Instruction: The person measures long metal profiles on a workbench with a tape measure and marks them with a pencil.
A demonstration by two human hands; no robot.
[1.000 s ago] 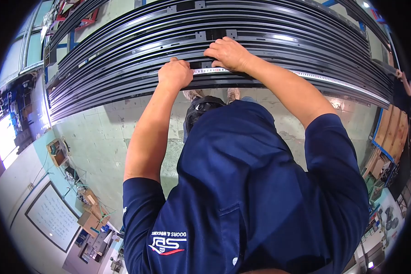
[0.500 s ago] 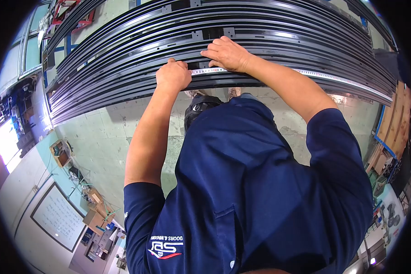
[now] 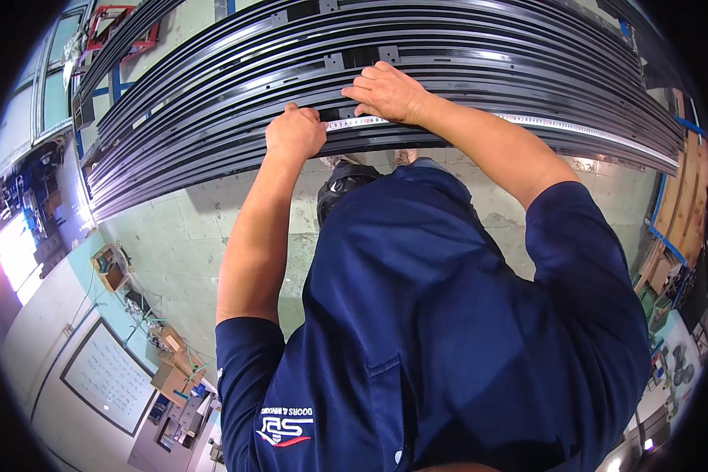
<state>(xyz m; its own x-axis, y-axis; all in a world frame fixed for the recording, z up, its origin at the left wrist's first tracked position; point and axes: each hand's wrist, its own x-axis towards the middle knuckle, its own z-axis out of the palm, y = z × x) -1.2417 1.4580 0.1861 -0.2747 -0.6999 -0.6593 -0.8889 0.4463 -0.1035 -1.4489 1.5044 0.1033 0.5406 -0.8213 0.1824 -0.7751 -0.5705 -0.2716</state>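
Nearest the camera is the person's dark blue shirt (image 3: 448, 315), with pale floor (image 3: 189, 236) to the left of it. Beyond, the left hand (image 3: 295, 134) is closed in a fist at the near edge of the black metal profiles (image 3: 212, 102). The right hand (image 3: 387, 93) lies flat beside it, pressing the measuring tape (image 3: 558, 126) onto the nearest profile; the tape runs off to the right.

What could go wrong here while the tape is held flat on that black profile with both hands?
The measuring tape runs far to the right with only the right hand pressing it, so it may slip or bow off the front black profile and spoil the reading. The left hand is fisted at the profile's edge; what it grips is hidden, and a slip could shift the mark. The profiles lie close together, so fingers could get pinched.
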